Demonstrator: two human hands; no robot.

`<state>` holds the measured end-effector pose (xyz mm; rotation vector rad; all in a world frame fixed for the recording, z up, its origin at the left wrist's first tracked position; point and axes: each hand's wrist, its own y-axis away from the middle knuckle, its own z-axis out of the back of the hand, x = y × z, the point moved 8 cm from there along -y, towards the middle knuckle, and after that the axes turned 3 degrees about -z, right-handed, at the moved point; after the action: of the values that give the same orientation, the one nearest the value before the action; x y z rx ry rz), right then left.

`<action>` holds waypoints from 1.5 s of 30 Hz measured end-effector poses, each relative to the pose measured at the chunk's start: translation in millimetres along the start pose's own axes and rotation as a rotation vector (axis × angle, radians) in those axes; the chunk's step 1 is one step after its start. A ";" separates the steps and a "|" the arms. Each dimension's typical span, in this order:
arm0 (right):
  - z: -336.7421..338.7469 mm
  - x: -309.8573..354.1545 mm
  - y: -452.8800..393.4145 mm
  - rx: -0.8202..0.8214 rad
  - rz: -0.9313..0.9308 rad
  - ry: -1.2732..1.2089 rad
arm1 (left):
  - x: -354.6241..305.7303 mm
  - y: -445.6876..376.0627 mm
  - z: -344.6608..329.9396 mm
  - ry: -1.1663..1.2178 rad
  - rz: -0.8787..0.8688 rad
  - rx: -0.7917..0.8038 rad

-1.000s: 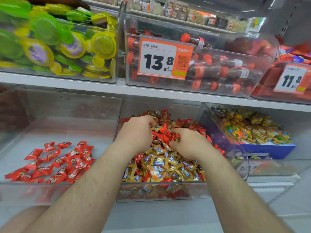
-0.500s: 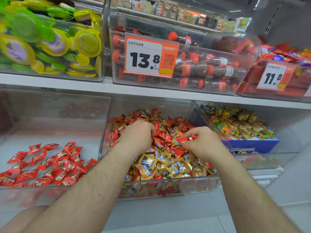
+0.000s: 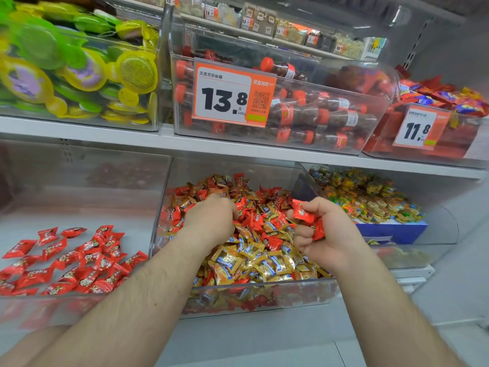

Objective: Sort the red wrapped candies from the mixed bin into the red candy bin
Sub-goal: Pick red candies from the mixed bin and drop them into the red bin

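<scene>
Shop shelf, right hand (image 3: 321,234) clutching glossy red candies (image 3: 304,214), left hand (image 3: 211,221) seemingly gripping more.

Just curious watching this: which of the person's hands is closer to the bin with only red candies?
Left. The left hand digs in the mixed bin right beside the red candy bin. The right hand grips red candies over the mixed bin's far side.

The right hand (image 3: 324,234) has lifted off the mixed bin (image 3: 264,290) pile, now gripping red candies (image 3: 304,215).
</scene>
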<state>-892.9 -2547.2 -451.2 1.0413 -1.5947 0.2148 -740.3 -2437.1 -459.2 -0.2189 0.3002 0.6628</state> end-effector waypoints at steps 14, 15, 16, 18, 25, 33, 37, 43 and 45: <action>-15.6 -6.7 4.0 0.032 -0.099 -0.223 | 0.8 -0.2 -8.5 -0.087 -0.022 0.149; -15.1 -6.8 4.5 0.033 -0.107 -0.225 | 1.5 1.2 -4.4 -0.075 -0.011 0.132; -14.1 -6.7 4.5 0.030 -0.114 -0.222 | 1.8 1.8 0.0 -0.059 -0.005 0.108; -10.1 -7.1 3.6 0.018 -0.125 -0.217 | 2.8 4.7 9.9 -0.018 0.012 0.043; -15.4 -4.3 8.4 0.066 -0.155 -0.391 | -3.2 23.6 35.0 0.961 0.074 -0.002; -80.9 -16.4 38.5 0.276 -0.259 -0.339 | 32.1 74.5 65.0 1.945 0.314 0.112; -127.7 -27.8 55.2 0.354 -0.288 -0.225 | 78.4 93.1 82.4 2.040 0.355 0.033; -202.3 -54.6 53.2 0.370 -0.324 -0.021 | 165.0 106.5 64.0 2.025 0.559 -0.183; -223.1 -61.4 49.7 0.379 -0.314 0.031 | 183.1 113.6 65.7 1.907 0.582 -0.239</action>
<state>-775.3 -2345.4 -413.2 1.5567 -1.3670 0.3246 -661.8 -2226.4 -472.1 -0.9966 2.1765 0.8799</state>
